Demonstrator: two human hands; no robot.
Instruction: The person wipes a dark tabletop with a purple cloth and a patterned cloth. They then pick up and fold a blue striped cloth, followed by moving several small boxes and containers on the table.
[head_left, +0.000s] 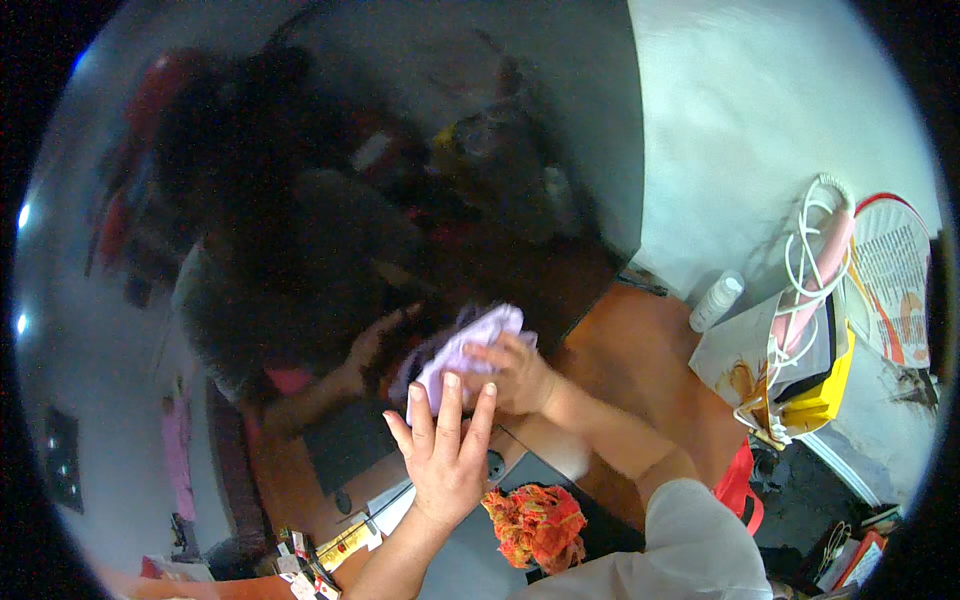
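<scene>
Pale wall (780, 110) fills the space toward one o'clock, and beside it a broad, dark, glossy panel (330, 180) mirrors the room from nine o'clock round to twelve. At the panel's foot, near the middle of the view, is a lavender cloth (452, 362), its long axis slanting from between seven and eight o'clock up to between one and two. The right hand (522, 375) is the nearer one: its forearm comes in from four o'clock, and its bent fingers hold the cloth, which lies toward ten o'clock from the knuckles. How hard the cloth bears on the panel, I cannot tell. The left hand (448, 460) reaches up from six o'clock, back showing and fingers spread; the cloth lies at its twelve o'clock, just past the fingertips, though whether they touch it is unclear. Just beside the left wrist, toward four o'clock, sits a crumpled orange-red cloth (537, 525). Well apart, toward three o'clock, a white bottle (717, 300) stands near a pale bag (730, 365).
</scene>
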